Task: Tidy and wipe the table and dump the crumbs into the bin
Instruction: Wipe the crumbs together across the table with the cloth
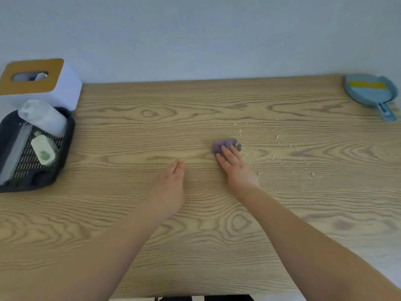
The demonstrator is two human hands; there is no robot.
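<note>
A small crumpled purple cloth (221, 145) lies near the middle of the wooden table (195, 224). My right hand (235, 165) presses flat on the cloth with straight fingers. My left hand (171, 181) rests on the bare wood to the left of it, fingers straight and together, holding nothing. Pale crumbs (280, 137) are scattered over the table to the right of the cloth, some near my right wrist. A blue dustpan (368, 91) with a yellow strip sits at the far right corner.
At the left edge stands a dark perforated tray (30, 168) holding a white bottle (43, 118) and a small white-and-green container (43, 151). Behind it is a white tissue box (41, 83) with a wooden lid. A pale wall runs behind the table.
</note>
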